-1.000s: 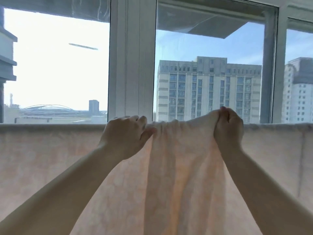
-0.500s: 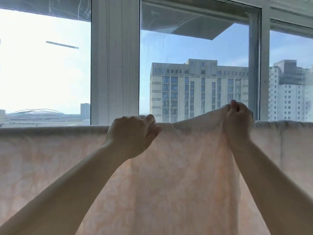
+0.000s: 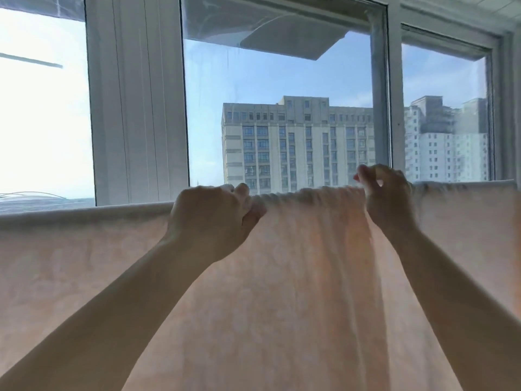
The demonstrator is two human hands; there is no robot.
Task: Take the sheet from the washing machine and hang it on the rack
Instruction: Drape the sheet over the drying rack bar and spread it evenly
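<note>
A pale peach sheet hangs in front of a window, its top edge running level across the view, folded over a support that stays hidden under the cloth. The left hand grips the top edge with curled fingers. The right hand, blurred, sits at the edge further right with fingers curled, thumb and fingertips raised just above the fabric. Between the hands the cloth is gathered into vertical folds. Outside stands a tall pale building.

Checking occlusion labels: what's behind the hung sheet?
Above the sheet top edge, the window frame and buildings show. The rack and everything lower are covered by the fabric.
</note>
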